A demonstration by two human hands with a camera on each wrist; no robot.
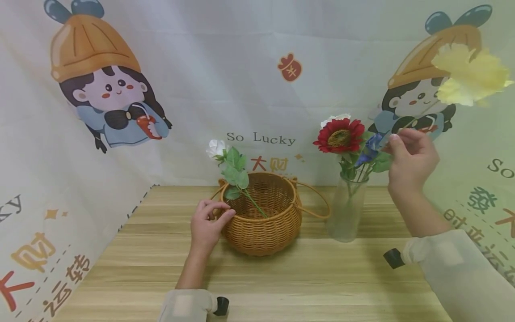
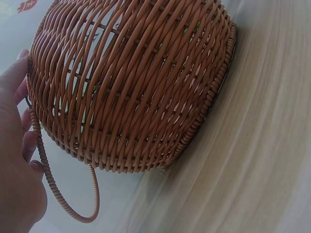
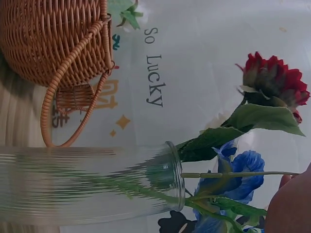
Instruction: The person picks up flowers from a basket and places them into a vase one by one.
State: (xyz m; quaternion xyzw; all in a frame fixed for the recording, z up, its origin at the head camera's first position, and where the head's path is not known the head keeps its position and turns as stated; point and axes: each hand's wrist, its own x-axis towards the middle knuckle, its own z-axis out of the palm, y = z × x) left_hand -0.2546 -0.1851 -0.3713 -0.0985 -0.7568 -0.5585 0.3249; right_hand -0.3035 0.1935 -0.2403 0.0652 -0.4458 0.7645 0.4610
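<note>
My left hand (image 1: 207, 223) holds the left rim of a brown wicker basket (image 1: 261, 235), thumb and fingertips at its edge. A white rose (image 1: 217, 149) with green leaves leans out of the basket on its left side. My right hand (image 1: 414, 163), raised beside a ribbed glass vase (image 1: 347, 214), pinches the thin stem of a yellow flower (image 1: 470, 74). In the right wrist view that stem (image 3: 243, 174) runs to the mouth of the vase; whether its end is inside I cannot tell. The vase holds a red daisy-like flower (image 1: 339, 135), a blue flower (image 1: 372, 147) and a white bloom behind.
A looped basket handle (image 1: 318, 212) hangs out to the right, close to the vase. Both containers stand on a wood-grain table (image 1: 306, 281). Behind it hangs a pale printed cloth (image 1: 225, 67) with cartoon figures and lettering.
</note>
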